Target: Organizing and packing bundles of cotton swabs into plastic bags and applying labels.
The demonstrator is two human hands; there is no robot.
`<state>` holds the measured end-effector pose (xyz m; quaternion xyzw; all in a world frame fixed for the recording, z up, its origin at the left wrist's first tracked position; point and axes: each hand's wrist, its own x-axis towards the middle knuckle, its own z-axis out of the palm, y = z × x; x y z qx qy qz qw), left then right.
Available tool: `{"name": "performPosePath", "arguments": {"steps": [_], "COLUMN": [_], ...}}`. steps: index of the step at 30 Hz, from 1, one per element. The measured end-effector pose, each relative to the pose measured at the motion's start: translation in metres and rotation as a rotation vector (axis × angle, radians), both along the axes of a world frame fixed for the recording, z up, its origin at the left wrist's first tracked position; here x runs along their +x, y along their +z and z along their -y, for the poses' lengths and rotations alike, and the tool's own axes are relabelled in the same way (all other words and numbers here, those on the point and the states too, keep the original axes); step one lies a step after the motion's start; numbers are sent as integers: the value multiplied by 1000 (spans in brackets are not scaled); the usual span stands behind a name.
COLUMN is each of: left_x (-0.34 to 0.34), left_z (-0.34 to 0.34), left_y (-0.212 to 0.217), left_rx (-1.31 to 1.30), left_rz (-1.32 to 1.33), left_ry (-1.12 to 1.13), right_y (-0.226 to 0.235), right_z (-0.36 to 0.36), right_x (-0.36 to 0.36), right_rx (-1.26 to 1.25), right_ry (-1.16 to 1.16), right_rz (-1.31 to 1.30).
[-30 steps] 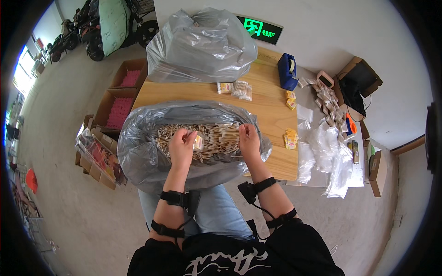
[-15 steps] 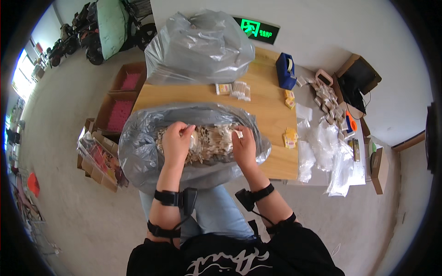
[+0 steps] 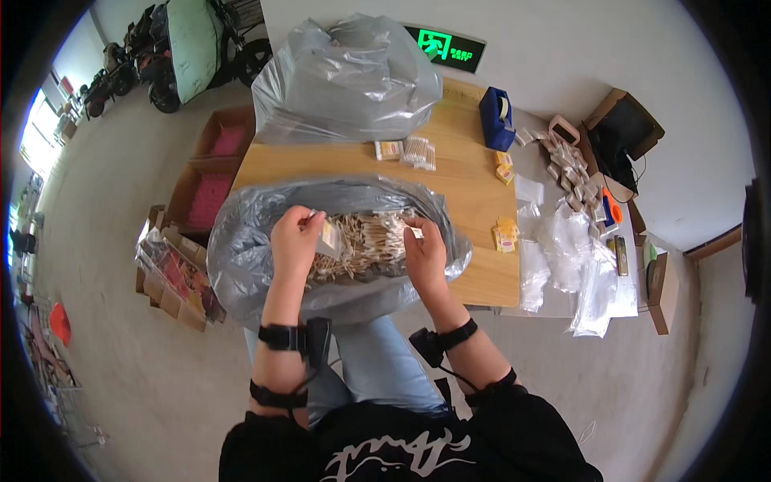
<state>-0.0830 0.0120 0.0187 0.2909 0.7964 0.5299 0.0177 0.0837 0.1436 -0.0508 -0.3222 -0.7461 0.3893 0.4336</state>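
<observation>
A large grey plastic bag lies wide open at the table's near edge, heaped with loose cotton swabs. Over its left half, my left hand pinches a small clear packet with a pale printed label, held tilted above the swabs. At the right end of the heap my right hand is closed around some cotton swabs; their white tips show between thumb and fingers. Beyond the bag, a filled swab packet and a yellow-labelled packet rest on the wooden table.
A bulging grey bag covers the table's back. On the right stand a blue tape dispenser, small yellow cards, clear plastic bags, a pile of small packets and orange-handled scissors. Cardboard boxes sit left on the floor.
My left hand has shifted slightly left, and the small packet now shows more plainly beside its fingers. My right hand stays almost where it was at the swabs.
</observation>
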Motion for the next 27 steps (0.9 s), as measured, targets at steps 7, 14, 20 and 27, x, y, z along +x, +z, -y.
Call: {"name": "performPosePath", "arguments": {"steps": [7, 14, 20, 27], "left_x": [-13, 19, 52, 72], "left_z": [12, 6, -1, -11], "left_y": [-7, -2, -23, -45], "left_rx": [-77, 311, 344, 117], "left_rz": [-120, 499, 553, 218], "left_ry": [-3, -130, -132, -39], "right_y": [12, 12, 37, 39], "right_z": [11, 20, 31, 39], "right_x": [-4, -7, -8, 27], "right_rx": [-130, -617, -700, -206], "right_ry": [32, 385, 388, 234], "right_rz": [48, -245, -259, -168]}}
